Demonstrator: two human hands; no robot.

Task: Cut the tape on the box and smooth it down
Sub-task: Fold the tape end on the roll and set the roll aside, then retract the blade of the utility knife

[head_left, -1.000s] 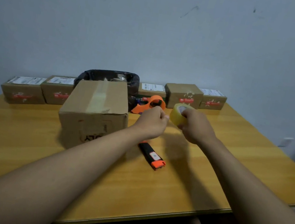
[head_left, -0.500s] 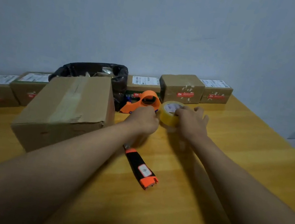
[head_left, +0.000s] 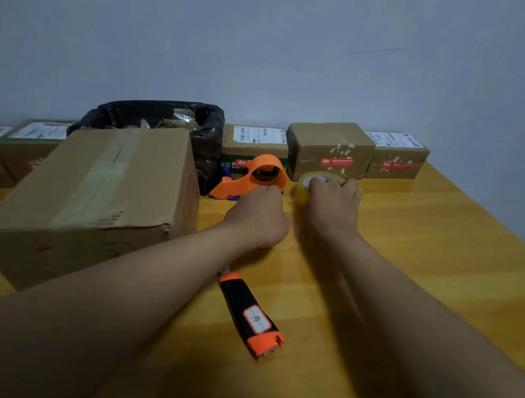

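Note:
A large cardboard box (head_left: 99, 192) stands on the left of the wooden table (head_left: 434, 262), with a strip of clear tape running along its top. My right hand (head_left: 332, 207) rests on a yellowish tape roll (head_left: 306, 188) that sits on the table, fingers wrapped over its top. My left hand (head_left: 260, 214) is closed in a fist just left of the roll; whether it pinches a tape end is hidden. A black and orange utility knife (head_left: 250, 315) lies on the table below my left forearm.
An orange tape dispenser (head_left: 254, 176) lies behind my left hand. A bin lined with a black bag (head_left: 202, 133) stands behind the big box. Several small taped parcels (head_left: 330, 149) line the wall. The table's right edge runs diagonally at far right.
My right hand has lowered the tape roll from mid-air down onto the table. My left hand stayed beside it. The view has shifted closer and rightward.

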